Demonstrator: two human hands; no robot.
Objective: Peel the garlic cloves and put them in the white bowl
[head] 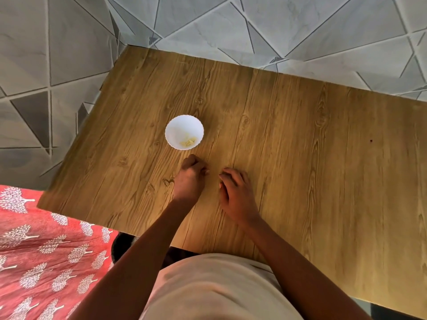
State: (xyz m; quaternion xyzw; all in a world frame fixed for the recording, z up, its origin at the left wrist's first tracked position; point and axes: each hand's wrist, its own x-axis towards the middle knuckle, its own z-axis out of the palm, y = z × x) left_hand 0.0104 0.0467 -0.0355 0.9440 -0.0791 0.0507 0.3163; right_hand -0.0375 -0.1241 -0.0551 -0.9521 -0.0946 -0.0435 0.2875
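Observation:
The white bowl [184, 125] with a scalloped rim stands on the wooden table [300, 146], left of the middle. Several peeled, pale yellow garlic cloves [189, 142] lie at its bottom. My left hand [190, 179] rests on the table just in front of the bowl with its fingers curled tight. A small pale piece that looks like a garlic clove [207, 172] peeks out at the fingertips. My right hand [235, 195] lies a short gap to the right, palm down, fingers loosely bent, holding nothing that I can see.
The table's left edge runs diagonally beside a red patterned cloth [46, 250]. Grey tiled floor [231, 24] lies beyond the far edge. My light shirt [219, 289] fills the near bottom of the view.

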